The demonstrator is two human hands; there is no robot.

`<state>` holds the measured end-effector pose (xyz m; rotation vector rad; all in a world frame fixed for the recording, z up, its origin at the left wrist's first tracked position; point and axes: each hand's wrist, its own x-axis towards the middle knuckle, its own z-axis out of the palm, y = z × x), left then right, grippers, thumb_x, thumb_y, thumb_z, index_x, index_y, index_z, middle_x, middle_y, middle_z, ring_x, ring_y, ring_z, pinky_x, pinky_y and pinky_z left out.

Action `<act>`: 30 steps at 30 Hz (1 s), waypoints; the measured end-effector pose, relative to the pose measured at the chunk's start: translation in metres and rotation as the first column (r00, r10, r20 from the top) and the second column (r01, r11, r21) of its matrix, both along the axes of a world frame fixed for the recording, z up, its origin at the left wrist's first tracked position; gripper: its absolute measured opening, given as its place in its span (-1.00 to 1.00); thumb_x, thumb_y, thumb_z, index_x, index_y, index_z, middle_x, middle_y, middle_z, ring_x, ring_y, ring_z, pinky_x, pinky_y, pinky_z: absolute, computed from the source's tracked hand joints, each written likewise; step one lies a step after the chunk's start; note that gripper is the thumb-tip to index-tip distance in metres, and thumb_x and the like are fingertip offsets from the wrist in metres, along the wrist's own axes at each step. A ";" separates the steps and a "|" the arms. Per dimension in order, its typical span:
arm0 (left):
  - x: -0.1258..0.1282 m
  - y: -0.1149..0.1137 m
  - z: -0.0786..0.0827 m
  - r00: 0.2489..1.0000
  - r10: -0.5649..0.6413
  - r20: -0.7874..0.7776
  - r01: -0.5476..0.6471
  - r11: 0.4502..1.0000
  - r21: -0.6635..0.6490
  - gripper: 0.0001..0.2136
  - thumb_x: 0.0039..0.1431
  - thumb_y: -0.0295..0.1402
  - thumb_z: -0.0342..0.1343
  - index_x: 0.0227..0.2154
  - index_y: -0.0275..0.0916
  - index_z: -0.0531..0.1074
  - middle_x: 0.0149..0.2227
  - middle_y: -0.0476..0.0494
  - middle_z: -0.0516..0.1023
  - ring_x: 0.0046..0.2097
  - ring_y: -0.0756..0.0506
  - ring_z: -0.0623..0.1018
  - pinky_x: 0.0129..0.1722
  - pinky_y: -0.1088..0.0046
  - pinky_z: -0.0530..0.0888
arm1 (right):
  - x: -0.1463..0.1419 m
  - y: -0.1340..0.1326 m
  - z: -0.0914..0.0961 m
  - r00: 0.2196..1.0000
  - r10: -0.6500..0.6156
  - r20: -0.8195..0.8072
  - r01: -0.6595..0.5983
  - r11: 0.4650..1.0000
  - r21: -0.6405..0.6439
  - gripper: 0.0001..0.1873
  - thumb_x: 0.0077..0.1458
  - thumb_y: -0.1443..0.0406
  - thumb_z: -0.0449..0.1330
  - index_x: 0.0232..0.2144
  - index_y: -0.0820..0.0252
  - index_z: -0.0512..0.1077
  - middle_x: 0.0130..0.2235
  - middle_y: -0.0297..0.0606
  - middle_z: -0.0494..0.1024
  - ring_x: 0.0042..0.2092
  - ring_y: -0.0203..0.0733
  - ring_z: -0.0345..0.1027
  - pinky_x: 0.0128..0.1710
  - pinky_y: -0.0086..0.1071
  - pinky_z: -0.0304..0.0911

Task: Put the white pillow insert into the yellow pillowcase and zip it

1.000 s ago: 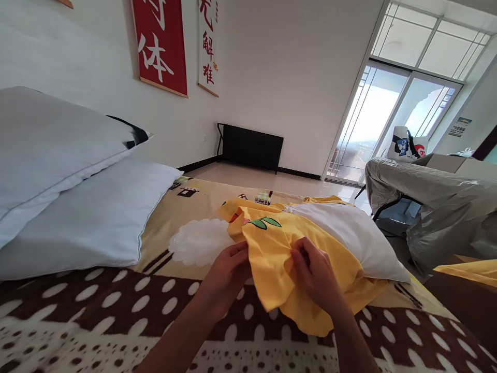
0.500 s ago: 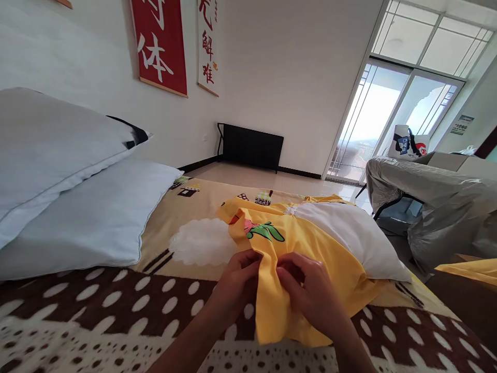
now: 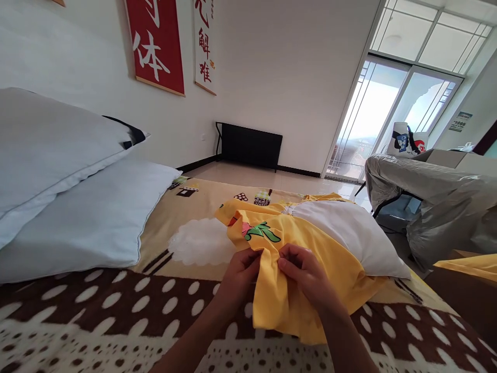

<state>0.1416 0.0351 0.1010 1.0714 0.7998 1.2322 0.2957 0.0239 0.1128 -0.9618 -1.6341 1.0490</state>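
A yellow pillowcase (image 3: 334, 259) with a green and pink print lies on the bed, partly over a white pillow (image 3: 353, 233). My left hand (image 3: 238, 274) pinches a fold of the yellow cloth at its near left edge. My right hand (image 3: 306, 277) grips the same bunched cloth close beside it, fingers curled. The two hands nearly touch at the fold. The pillow's far end sticks out bare to the right.
Two white pillows (image 3: 77, 207) are stacked at the left on a brown spotted blanket (image 3: 116, 311). A grey plastic-covered piece of furniture (image 3: 435, 197) stands right of the bed. A black radiator-like panel (image 3: 250, 147) and glass doors (image 3: 373, 119) are at the far wall.
Both hands have come together on the pillowcase, bunching its near edge into a fold. The printed part has come more into view.
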 end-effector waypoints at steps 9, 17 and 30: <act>0.007 0.004 -0.015 0.965 0.249 -0.084 -0.235 0.961 0.148 -0.85 -0.09 -0.32 0.17 -0.53 -0.26 0.32 -0.53 0.03 0.34 -0.43 0.00 0.31 -0.46 0.57 0.30 | -0.001 0.009 -0.013 0.996 0.064 -0.067 -0.069 0.995 -0.069 -0.69 0.00 0.10 0.20 -0.49 0.22 0.27 -0.53 -0.44 0.12 -0.47 -0.39 -0.04 -0.49 -0.47 -0.09; -0.002 0.007 -0.012 0.979 0.135 -0.152 -0.070 0.927 0.369 -0.79 0.10 -0.20 0.09 -0.42 -0.28 0.38 -0.46 -0.02 0.41 -0.41 0.01 0.36 -0.42 0.58 0.32 | -0.007 0.007 -0.009 0.999 -0.018 -0.035 0.018 1.000 0.002 -0.72 -0.01 0.13 0.20 -0.53 0.22 0.28 -0.53 -0.42 0.19 -0.47 -0.39 0.02 -0.49 -0.47 -0.05; -0.001 0.002 -0.013 0.990 0.062 -0.123 -0.029 0.967 0.253 -0.73 -0.11 -0.22 0.21 -0.37 -0.31 0.48 -0.37 -0.12 0.51 -0.34 -0.09 0.43 -0.37 0.48 0.39 | -0.009 0.010 -0.014 0.994 -0.047 -0.098 0.051 0.998 0.041 -0.75 0.01 0.15 0.20 -0.50 0.22 0.30 -0.50 -0.40 0.23 -0.46 -0.39 0.06 -0.48 -0.48 0.01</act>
